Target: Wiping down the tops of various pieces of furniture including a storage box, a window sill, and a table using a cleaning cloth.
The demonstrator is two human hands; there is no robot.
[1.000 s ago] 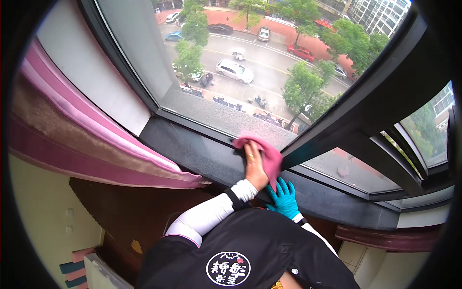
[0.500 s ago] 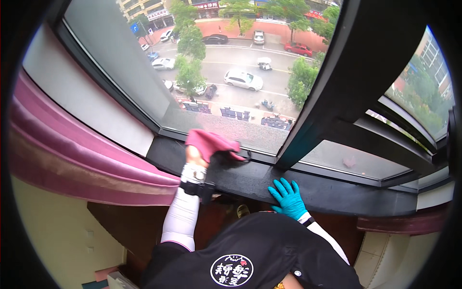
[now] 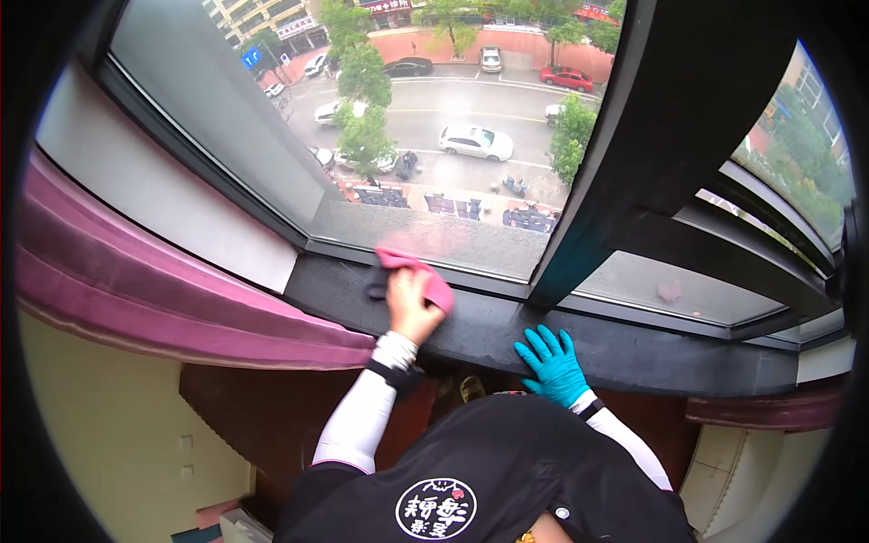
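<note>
My bare left hand is closed round a pink cloth, just above or against the dark window sill. One edge of the cloth reaches the bottom of the window frame, and a dark patch, perhaps the cloth's other side, shows left of my fingers. In a teal rubber glove, my right hand lies on the sill's near edge with its fingers spread. It holds nothing. The tall window pane rises behind the sill, its lower part hazy.
A thick black window post stands right of the pane, with a smaller framed window beyond it. Pink curtains hang at the left, and another curtain at the right. Cars and trees on a street show far below through the glass.
My left hand has swung right and nearer with the cloth, turning at the wrist, and the cloth is now bunched more tightly. My right hand stays on the sill.
</note>
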